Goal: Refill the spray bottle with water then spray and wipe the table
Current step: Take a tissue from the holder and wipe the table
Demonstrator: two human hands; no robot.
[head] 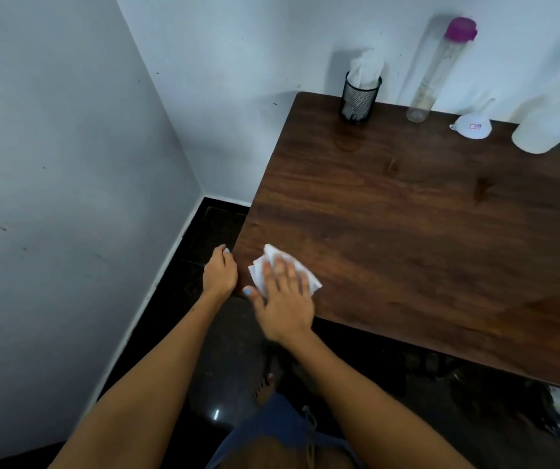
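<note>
One flat right hand [283, 299] on tissue [273, 265]

Head view, apparently steeply downward.

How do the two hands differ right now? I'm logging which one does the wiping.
The right hand lies flat, fingers straight, pressing the white cloth onto the table; the left hand holds no cloth, fingers curled at the table's side edge. Both are at the near left corner.

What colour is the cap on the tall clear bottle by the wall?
Purple-magenta; the cap of the tall clear bottle shows in the head view, slightly blurred.
</note>
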